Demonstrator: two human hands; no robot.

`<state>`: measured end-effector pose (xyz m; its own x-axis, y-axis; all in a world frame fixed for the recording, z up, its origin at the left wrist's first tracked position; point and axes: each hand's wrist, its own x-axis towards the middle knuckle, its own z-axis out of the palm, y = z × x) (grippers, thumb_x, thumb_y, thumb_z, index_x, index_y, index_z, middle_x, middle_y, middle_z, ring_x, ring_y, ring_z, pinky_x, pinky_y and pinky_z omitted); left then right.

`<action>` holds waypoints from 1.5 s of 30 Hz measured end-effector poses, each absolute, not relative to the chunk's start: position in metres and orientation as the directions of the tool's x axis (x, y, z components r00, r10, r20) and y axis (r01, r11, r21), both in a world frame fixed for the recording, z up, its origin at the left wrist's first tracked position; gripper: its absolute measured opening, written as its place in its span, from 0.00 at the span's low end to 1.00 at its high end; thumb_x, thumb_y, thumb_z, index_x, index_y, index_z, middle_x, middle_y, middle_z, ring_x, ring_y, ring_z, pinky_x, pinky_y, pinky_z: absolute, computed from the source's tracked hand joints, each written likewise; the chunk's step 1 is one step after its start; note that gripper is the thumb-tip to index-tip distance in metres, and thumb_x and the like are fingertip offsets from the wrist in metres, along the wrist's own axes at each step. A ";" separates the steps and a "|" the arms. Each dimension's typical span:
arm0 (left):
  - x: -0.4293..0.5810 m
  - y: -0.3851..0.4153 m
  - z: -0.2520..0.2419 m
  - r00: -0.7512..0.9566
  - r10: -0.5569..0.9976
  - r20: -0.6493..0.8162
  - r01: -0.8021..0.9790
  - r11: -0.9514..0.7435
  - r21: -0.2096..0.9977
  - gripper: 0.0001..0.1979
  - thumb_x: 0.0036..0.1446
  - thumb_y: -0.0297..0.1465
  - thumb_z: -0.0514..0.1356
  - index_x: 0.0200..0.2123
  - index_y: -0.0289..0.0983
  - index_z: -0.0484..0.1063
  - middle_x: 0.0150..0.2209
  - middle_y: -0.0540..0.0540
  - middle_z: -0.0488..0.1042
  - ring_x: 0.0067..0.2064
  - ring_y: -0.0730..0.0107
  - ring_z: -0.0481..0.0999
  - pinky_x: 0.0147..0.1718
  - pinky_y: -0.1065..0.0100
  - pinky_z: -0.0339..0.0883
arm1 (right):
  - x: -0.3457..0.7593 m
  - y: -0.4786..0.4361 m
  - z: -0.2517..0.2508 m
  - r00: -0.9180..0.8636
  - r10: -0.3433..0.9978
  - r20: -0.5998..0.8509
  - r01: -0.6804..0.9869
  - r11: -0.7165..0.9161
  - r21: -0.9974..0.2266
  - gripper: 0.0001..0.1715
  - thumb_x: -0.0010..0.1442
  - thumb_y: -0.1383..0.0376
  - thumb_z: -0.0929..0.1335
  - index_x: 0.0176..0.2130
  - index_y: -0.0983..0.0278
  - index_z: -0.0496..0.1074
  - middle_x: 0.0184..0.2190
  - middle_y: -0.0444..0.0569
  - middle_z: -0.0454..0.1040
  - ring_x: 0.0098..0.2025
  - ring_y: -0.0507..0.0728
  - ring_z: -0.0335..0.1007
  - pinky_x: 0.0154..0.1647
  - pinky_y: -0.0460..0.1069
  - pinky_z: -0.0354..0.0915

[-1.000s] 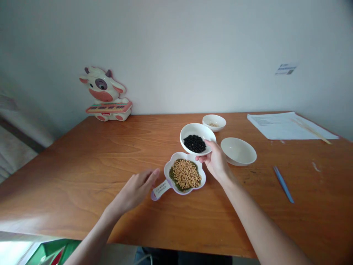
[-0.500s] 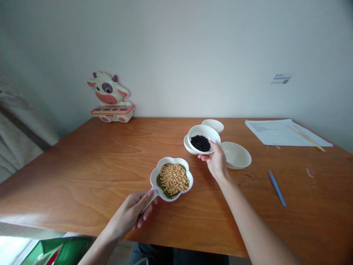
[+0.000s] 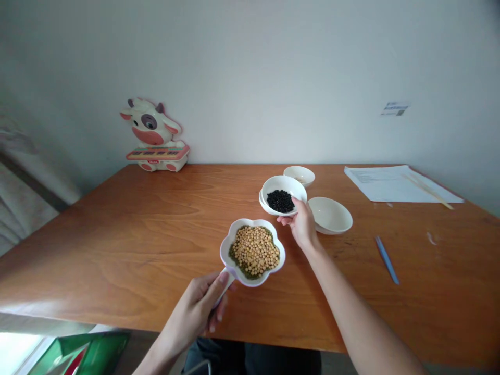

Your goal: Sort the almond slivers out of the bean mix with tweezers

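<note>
inside the flower-shaped dish (image 3: 225, 252), tan beans (image 3: 257, 251) partly cover green grains (image 3: 237, 264).

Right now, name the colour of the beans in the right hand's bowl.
The beans are black; see head view.

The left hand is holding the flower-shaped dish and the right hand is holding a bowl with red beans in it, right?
Not quite: the beans are black, not red, as the head view shows. The left hand is holding the flower-shaped dish and the right hand is holding their bowl.
</note>
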<state>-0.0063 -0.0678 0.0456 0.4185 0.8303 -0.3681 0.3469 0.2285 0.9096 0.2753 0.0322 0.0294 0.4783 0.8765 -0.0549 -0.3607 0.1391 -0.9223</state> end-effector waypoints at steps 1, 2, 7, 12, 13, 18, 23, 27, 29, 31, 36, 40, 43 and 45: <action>-0.007 -0.070 0.045 0.408 0.833 -0.373 0.360 0.229 0.904 0.34 0.61 0.62 0.51 0.22 0.37 0.66 0.14 0.51 0.61 0.14 0.77 0.57 0.14 0.73 0.47 | 0.275 0.032 0.029 0.476 0.878 -0.053 -0.354 0.136 -0.925 0.21 0.56 0.52 0.70 0.43 0.62 0.65 0.23 0.40 0.75 0.17 0.51 0.71 0.13 0.42 0.63; -0.007 -0.071 0.044 0.388 0.844 -0.371 0.361 0.231 0.903 0.34 0.61 0.61 0.51 0.21 0.37 0.65 0.14 0.52 0.60 0.14 0.77 0.57 0.14 0.73 0.47 | 0.274 0.031 0.029 0.471 0.881 -0.049 -0.346 0.133 -0.929 0.21 0.56 0.52 0.70 0.43 0.62 0.65 0.24 0.40 0.75 0.17 0.51 0.72 0.13 0.42 0.63; 0.002 -0.062 0.036 0.399 0.844 -0.358 0.336 0.229 0.914 0.33 0.59 0.63 0.52 0.31 0.37 0.71 0.17 0.52 0.65 0.15 0.75 0.61 0.14 0.74 0.50 | 0.269 0.027 0.031 0.434 0.901 0.012 -0.253 0.134 -0.958 0.20 0.58 0.52 0.68 0.43 0.62 0.64 0.22 0.39 0.74 0.16 0.51 0.70 0.13 0.43 0.62; 0.015 -0.045 0.023 0.388 0.862 -0.327 0.275 0.231 0.933 0.34 0.59 0.63 0.51 0.36 0.35 0.72 0.18 0.53 0.64 0.16 0.75 0.60 0.14 0.75 0.52 | 0.265 0.023 0.036 0.417 0.904 0.095 -0.171 0.181 -0.969 0.16 0.59 0.54 0.67 0.42 0.62 0.64 0.17 0.37 0.68 0.13 0.49 0.62 0.10 0.42 0.52; 0.016 -0.042 0.022 0.391 0.863 -0.321 0.267 0.227 0.936 0.34 0.59 0.63 0.52 0.36 0.35 0.72 0.18 0.53 0.64 0.16 0.76 0.61 0.14 0.75 0.52 | 0.265 0.022 0.037 0.422 0.902 0.088 -0.171 0.174 -0.970 0.16 0.59 0.54 0.66 0.42 0.62 0.65 0.17 0.37 0.68 0.13 0.49 0.62 0.10 0.41 0.51; 0.012 -0.026 0.019 0.463 0.825 -0.323 0.259 0.222 0.940 0.32 0.61 0.60 0.53 0.38 0.34 0.71 0.19 0.53 0.67 0.16 0.77 0.62 0.14 0.76 0.52 | 0.267 0.019 0.042 0.495 0.868 0.052 -0.139 0.138 -0.981 0.19 0.57 0.54 0.67 0.46 0.60 0.66 0.26 0.39 0.72 0.15 0.48 0.63 0.11 0.42 0.56; -0.002 -0.006 0.033 0.627 0.635 -0.452 0.449 0.180 0.875 0.31 0.62 0.60 0.52 0.36 0.35 0.70 0.24 0.46 0.77 0.20 0.72 0.73 0.19 0.74 0.64 | 0.268 0.017 0.040 0.522 0.845 0.114 -0.040 0.158 -0.987 0.23 0.57 0.56 0.65 0.52 0.59 0.67 0.42 0.47 0.74 0.25 0.51 0.69 0.16 0.44 0.65; -0.004 0.037 0.046 0.620 0.638 -0.457 0.601 -0.012 0.799 0.37 0.64 0.60 0.46 0.25 0.34 0.72 0.21 0.44 0.76 0.21 0.69 0.73 0.21 0.73 0.65 | 0.267 0.017 0.035 0.515 0.845 0.140 0.063 0.126 -0.990 0.26 0.58 0.56 0.64 0.55 0.61 0.67 0.44 0.50 0.75 0.28 0.54 0.70 0.16 0.46 0.65; 0.003 0.064 0.042 0.536 0.772 -0.341 0.609 -0.074 0.790 0.39 0.66 0.59 0.42 0.22 0.34 0.71 0.17 0.46 0.71 0.18 0.72 0.68 0.20 0.73 0.61 | 0.267 0.018 0.031 0.508 0.836 0.208 0.161 0.145 -0.976 0.27 0.58 0.57 0.63 0.56 0.61 0.68 0.44 0.51 0.76 0.32 0.58 0.73 0.22 0.49 0.70; 0.014 0.085 0.030 0.368 0.920 -0.137 0.613 -0.130 0.779 0.36 0.67 0.56 0.43 0.21 0.35 0.69 0.17 0.49 0.67 0.20 0.72 0.65 0.22 0.72 0.58 | 0.267 0.019 0.027 0.474 0.809 0.347 0.289 0.229 -0.929 0.27 0.59 0.59 0.63 0.57 0.60 0.69 0.46 0.51 0.77 0.42 0.62 0.75 0.37 0.54 0.74; 0.027 0.090 0.004 0.273 0.938 0.214 0.623 -0.342 0.704 0.29 0.69 0.49 0.47 0.22 0.36 0.60 0.20 0.53 0.60 0.25 0.75 0.61 0.25 0.72 0.51 | 0.267 0.018 0.020 0.364 0.754 0.547 0.499 0.337 -0.798 0.29 0.59 0.63 0.62 0.59 0.59 0.69 0.52 0.51 0.78 0.52 0.65 0.74 0.58 0.59 0.67; 0.023 0.078 0.004 0.440 0.870 0.221 0.587 -0.465 0.662 0.28 0.70 0.47 0.48 0.22 0.35 0.60 0.20 0.54 0.56 0.24 0.78 0.56 0.25 0.72 0.49 | 0.266 0.014 0.020 0.324 0.754 0.571 0.568 0.327 -0.755 0.32 0.59 0.64 0.62 0.62 0.61 0.66 0.57 0.53 0.75 0.56 0.66 0.72 0.60 0.60 0.66; 0.022 0.077 0.007 0.450 0.863 0.232 0.593 -0.482 0.645 0.28 0.70 0.46 0.48 0.21 0.35 0.59 0.20 0.54 0.56 0.23 0.78 0.54 0.25 0.72 0.48 | 0.264 0.011 0.020 0.280 0.747 0.603 0.630 0.331 -0.703 0.32 0.59 0.64 0.62 0.62 0.61 0.65 0.57 0.54 0.74 0.56 0.66 0.72 0.58 0.61 0.68; 0.023 0.079 0.008 0.457 0.859 0.233 0.595 -0.490 0.637 0.28 0.70 0.46 0.49 0.21 0.35 0.60 0.19 0.54 0.57 0.23 0.78 0.55 0.25 0.72 0.48 | 0.263 0.010 0.021 0.247 0.730 0.637 0.673 0.343 -0.655 0.31 0.60 0.64 0.61 0.62 0.61 0.65 0.57 0.55 0.74 0.56 0.66 0.72 0.56 0.61 0.69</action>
